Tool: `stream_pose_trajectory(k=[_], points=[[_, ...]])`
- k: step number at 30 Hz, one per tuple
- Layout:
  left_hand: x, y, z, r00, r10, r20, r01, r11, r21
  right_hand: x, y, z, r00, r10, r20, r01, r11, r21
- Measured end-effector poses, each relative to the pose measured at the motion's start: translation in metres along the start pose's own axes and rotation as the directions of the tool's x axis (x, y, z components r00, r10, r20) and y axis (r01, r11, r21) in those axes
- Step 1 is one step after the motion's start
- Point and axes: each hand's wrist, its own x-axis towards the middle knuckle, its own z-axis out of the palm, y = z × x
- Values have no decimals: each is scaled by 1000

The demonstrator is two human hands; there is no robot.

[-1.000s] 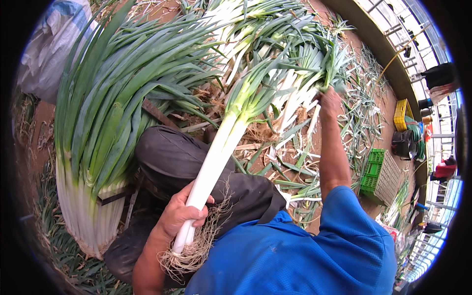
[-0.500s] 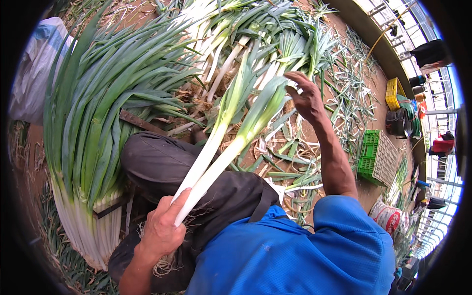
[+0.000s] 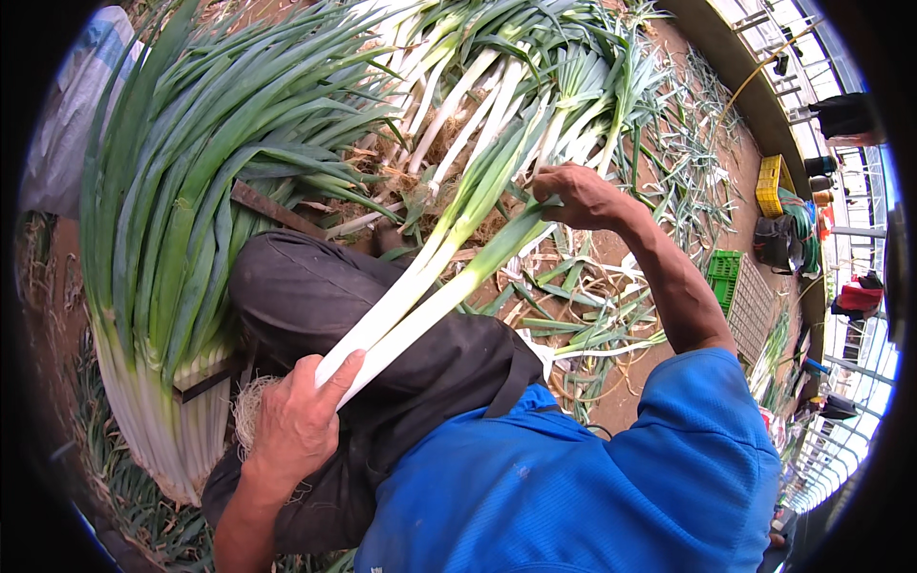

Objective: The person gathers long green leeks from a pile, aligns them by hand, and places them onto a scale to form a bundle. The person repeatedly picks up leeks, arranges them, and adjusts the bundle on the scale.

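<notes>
Blue shirt (image 3: 573, 477): fills the lower edge, its short sleeve ending above the right elbow.
Left hand (image 3: 298, 420): wrapped around the lower white part of the held leeks, index finger laid along the shaft.
Pale roots (image 3: 250, 411): a thin tangle beside the left hand.
Dark trousers (image 3: 315, 291): bent knee under the shafts.
Held leeks (image 3: 406, 306): two white shafts side by side, slanting up from the left hand over the trousers, their green tops parting.
Right hand (image 3: 580, 196): fingers bent in, pinching the green top of the leek nearer the shirt.
Big bundle (image 3: 181, 229): upright-packed leeks left of the knee, white ends down, a dark strip (image 3: 205, 380) across them.
Rusty bar (image 3: 277, 210): slants between bundle and knee.
Floor (image 3: 621, 401): brown, strewn with leaf scraps.
Loose pile (image 3: 497, 81): more leeks, beyond the right hand.
Green crate (image 3: 726, 275): on its side, to the right.
Yellow crate (image 3: 772, 186): farther off.
</notes>
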Motion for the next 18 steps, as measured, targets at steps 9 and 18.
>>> stream_pose_trajectory(k=[9, 18], points=[[2, -5, 4, 996, 76, -52, -71, 993, 91, 12, 29, 29, 977, 187, -104, -199, 971, -130], [-1, -11, 6, 996, 63, -63, -58, 995, 75, 35, 51, 77, 996, -41, -81, 23, 977, -210]])
